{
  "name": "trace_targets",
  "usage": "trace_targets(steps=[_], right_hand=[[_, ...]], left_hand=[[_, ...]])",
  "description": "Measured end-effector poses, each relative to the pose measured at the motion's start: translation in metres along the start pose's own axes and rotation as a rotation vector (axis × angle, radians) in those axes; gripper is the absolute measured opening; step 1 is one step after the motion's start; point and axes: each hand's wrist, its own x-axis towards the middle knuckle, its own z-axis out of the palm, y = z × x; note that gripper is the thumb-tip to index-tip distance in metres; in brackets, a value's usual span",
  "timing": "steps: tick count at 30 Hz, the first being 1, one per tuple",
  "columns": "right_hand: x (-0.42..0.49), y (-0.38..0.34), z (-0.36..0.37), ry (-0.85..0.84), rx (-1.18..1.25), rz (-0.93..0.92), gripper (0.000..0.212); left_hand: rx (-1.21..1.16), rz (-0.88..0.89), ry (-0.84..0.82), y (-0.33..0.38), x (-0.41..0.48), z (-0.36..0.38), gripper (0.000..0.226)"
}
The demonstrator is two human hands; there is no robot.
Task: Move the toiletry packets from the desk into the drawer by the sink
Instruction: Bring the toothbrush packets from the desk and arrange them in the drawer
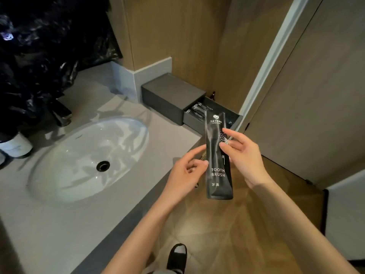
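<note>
Head view: you held the long black toothbrush packet [218, 155] with white lettering upright in the air between both hands, above the front edge of the pale grey stone counter [59, 224] and just in front of the dark grey pull-out drawer [192, 122]. Your left hand [187, 173] pinched the packet's left edge between thumb and forefinger. Your right hand [244, 155] had two bent fingertips laid on the printed face near the middle; its thumb was hidden behind the packet, so that grip looked like a pinch but could not be confirmed.

The drawer stood open to the right of its dark grey box housing [169, 93], and other black packets [197, 111] already lay inside it, lengthwise. A small brown bottle [213, 94] stood just behind the drawer. The white oval sink basin [88, 159] lay well to the left, with a black plastic bag [49, 46] beyond it.

The step in hand appeared to be setting this packet in. Done well, it called for tipping the packet flat, turning it to match the ones lying there, and lowering it into the free space nearer you rather than dropping it. Letting one hand carry it would have kept the other free to steady the drawer.
</note>
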Motion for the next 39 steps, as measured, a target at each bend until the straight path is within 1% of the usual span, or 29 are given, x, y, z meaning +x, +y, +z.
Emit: trace_targets(steps=[2, 6, 12, 16, 20, 26, 27, 29, 31, 33, 36, 39], right_hand=[[0.038, 0.003, -0.011, -0.022, 0.009, 0.043, 0.037], [0.108, 0.009, -0.034, -0.116, -0.006, 0.134, 0.036], [0.212, 0.036, -0.058, -0.260, -0.249, 0.146, 0.036], [0.278, 0.052, -0.057, -0.386, -0.385, 0.121, 0.036], [0.334, 0.064, -0.040, -0.542, -0.496, 0.027, 0.036], [0.378, 0.072, -0.033, -0.660, -0.682, -0.190, 0.039], [0.382, 0.072, -0.035, -0.691, -0.709, -0.237, 0.040], [0.389, 0.073, -0.037, -0.749, -0.744, -0.347, 0.041], [0.395, 0.076, -0.038, -0.787, -0.774, -0.460, 0.041], [0.402, 0.079, -0.038, -0.806, -0.793, -0.540, 0.042], [0.411, 0.082, -0.039, -0.812, -0.774, -0.624, 0.045], [0.411, 0.082, -0.041, -0.822, -0.753, -0.742, 0.037]], left_hand=[[0.066, 0.025, 0.001, 0.004, 0.038, 0.003, 0.035], [0.166, 0.010, 0.093, 0.012, 0.102, 0.005, 0.032], [0.361, -0.011, 0.259, 0.007, 0.170, 0.003, 0.030], [0.588, -0.025, 0.279, -0.002, 0.201, 0.017, 0.038], [0.757, -0.081, 0.267, -0.017, 0.234, 0.041, 0.045], [0.870, -0.239, 0.333, -0.036, 0.282, 0.087, 0.055], [0.907, -0.257, 0.325, -0.037, 0.289, 0.092, 0.057], [1.034, -0.310, 0.257, -0.039, 0.299, 0.100, 0.061], [1.131, -0.397, 0.174, -0.039, 0.304, 0.106, 0.067], [1.187, -0.476, 0.126, -0.040, 0.306, 0.111, 0.070], [1.207, -0.556, 0.099, -0.045, 0.306, 0.117, 0.071], [1.169, -0.582, 0.125, -0.052, 0.304, 0.117, 0.073]])
